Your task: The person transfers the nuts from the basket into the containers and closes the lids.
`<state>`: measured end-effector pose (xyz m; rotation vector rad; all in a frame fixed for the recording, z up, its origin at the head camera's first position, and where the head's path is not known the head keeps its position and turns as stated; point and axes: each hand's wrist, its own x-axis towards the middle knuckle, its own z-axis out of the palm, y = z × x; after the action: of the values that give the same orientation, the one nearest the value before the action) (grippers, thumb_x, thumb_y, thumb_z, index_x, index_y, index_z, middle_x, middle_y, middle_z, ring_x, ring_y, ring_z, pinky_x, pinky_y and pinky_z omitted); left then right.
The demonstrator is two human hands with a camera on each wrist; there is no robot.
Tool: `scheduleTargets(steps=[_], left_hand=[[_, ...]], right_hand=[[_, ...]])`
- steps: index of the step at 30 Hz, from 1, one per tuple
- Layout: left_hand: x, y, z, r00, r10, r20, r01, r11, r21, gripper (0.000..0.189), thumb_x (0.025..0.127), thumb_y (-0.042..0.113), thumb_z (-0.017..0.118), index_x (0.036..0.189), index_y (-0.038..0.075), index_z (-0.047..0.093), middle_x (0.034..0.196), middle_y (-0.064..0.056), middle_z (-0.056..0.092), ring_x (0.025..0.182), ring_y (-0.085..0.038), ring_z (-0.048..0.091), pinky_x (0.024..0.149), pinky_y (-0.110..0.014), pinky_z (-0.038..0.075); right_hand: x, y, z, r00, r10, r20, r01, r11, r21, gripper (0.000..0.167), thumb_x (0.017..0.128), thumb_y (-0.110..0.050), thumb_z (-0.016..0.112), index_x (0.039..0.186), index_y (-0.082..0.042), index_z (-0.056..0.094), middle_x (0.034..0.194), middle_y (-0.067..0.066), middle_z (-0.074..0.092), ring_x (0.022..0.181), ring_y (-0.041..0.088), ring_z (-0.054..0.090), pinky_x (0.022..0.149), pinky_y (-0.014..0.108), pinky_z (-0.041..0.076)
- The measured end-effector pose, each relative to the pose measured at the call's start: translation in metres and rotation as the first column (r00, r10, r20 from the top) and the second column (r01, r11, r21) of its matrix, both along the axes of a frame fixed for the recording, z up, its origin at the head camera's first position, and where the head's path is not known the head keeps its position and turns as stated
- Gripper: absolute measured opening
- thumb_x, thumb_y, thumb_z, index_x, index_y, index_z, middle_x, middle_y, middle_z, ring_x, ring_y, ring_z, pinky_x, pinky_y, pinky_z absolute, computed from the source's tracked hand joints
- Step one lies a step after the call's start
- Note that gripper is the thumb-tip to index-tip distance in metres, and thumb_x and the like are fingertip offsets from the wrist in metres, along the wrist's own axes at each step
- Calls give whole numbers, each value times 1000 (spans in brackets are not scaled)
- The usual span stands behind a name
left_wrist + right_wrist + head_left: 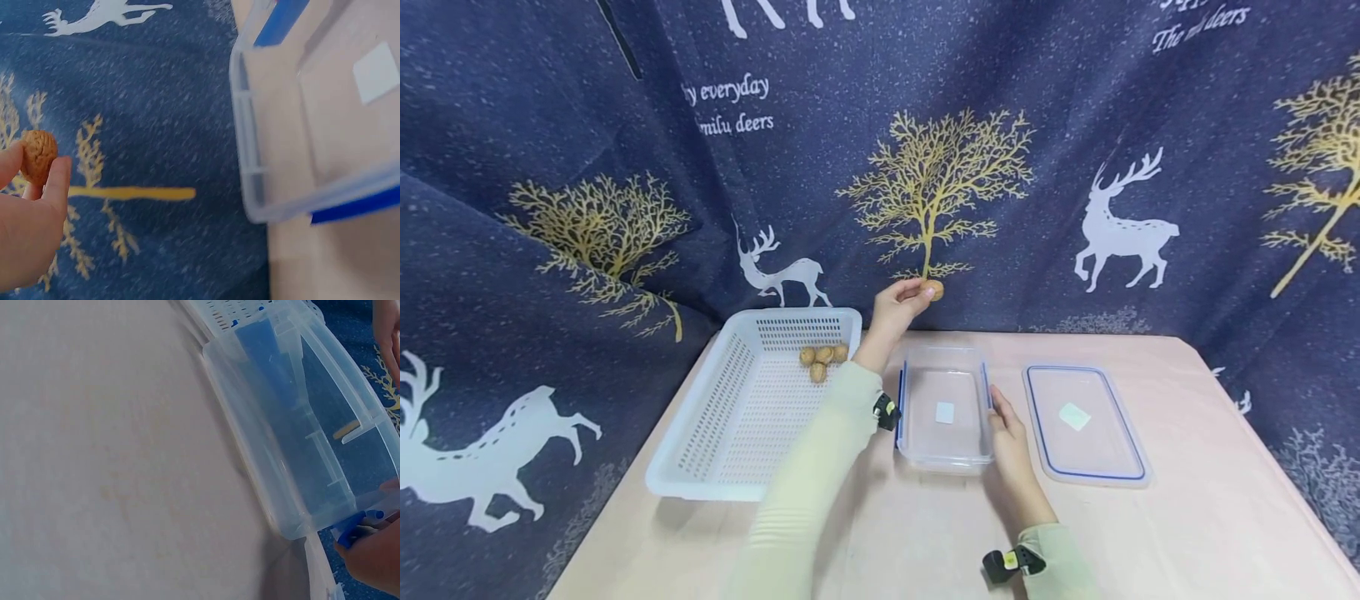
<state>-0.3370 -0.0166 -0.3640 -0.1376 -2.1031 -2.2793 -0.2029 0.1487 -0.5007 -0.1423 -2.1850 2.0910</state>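
My left hand (895, 315) pinches a walnut (934, 289) between thumb and fingers, raised above the far end of a clear plastic food box (943, 383). In the left wrist view the walnut (40, 156) shows its wrinkled brown shell, beyond the box's rim. My right hand (1013, 454) holds the box's right side. The right wrist view shows that hand (375, 556) at the rim beside a blue latch; part of its grip is cut off by the frame edge. A pale label lies at the box's bottom, with no walnuts seen inside.
Left of the box stands a white perforated basket (700, 417) with several walnuts (817, 372) at its far right. A clear lid with a blue seal (1086, 454) lies to the right on the pink tablecloth (917, 533). Behind hangs a dark blue deer-print cloth (865, 275).
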Motion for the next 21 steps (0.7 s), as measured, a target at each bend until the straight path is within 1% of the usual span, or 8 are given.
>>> scheduleTargets(steps=[2, 5, 7, 12, 14, 18, 21], left_hand=[[-1, 6, -7, 1000, -6, 11, 6, 1000, 12, 38, 88, 5, 70, 123, -4, 61, 117, -21, 64, 103, -24, 64, 87, -24, 54], [-2, 14, -17, 1000, -6, 25, 6, 1000, 19, 36, 87, 5, 70, 121, -4, 62, 116, -20, 64, 100, -22, 65, 87, -23, 54], [-2, 18, -24, 999, -5, 33, 5, 1000, 26, 35, 87, 4, 70, 120, -5, 62, 115, -21, 64, 98, -20, 65, 87, -24, 54], [-3, 25, -38, 997, -9, 80, 4, 998, 59, 34, 87, 3, 69, 120, -6, 62, 114, -20, 64, 96, -18, 64, 86, -23, 54], [-4, 26, -44, 995, -9, 103, 2, 998, 70, 35, 87, 4, 70, 120, -5, 62, 112, -18, 64, 95, -17, 64, 86, -23, 54], [-5, 30, -55, 992, 7, 127, -16, 997, 73, 34, 86, 5, 72, 118, -4, 64, 107, -15, 65, 89, -14, 63, 85, -23, 54], [-7, 33, -63, 991, 18, 134, -26, 998, 54, 34, 85, 7, 73, 117, -3, 65, 105, -13, 67, 88, -12, 61, 84, -22, 54]], right_hand=[[-1, 0, -2, 1000, -5, -1, 5, 999, -34, 49, 102, -3, 29, 150, 1, 21, 157, 20, 19, 145, 34, 14, 119, 44, 10], [-1, 0, -3, 1000, -8, -5, 7, 999, -33, 50, 102, -2, 29, 150, 1, 21, 156, 20, 20, 145, 34, 14, 119, 44, 10], [-2, 0, -3, 1000, -8, -8, 8, 1000, -9, 49, 102, -3, 30, 150, 1, 22, 156, 20, 20, 144, 35, 15, 119, 44, 11], [-2, 1, -4, 1000, -9, -2, 9, 998, 61, 49, 102, -4, 31, 150, 0, 24, 157, 19, 20, 144, 35, 15, 119, 46, 12], [-2, 2, -3, 1000, -7, 1, 7, 998, 61, 49, 102, -4, 31, 150, 1, 23, 157, 19, 19, 144, 35, 14, 119, 46, 11], [-2, 2, -3, 1000, -11, 7, 11, 998, 61, 49, 102, -5, 31, 150, -1, 23, 157, 18, 19, 145, 34, 14, 119, 46, 11], [-1, 1, -2, 1000, -14, 9, 13, 998, 55, 49, 102, -6, 31, 151, -2, 24, 157, 17, 19, 145, 33, 14, 119, 46, 10]])
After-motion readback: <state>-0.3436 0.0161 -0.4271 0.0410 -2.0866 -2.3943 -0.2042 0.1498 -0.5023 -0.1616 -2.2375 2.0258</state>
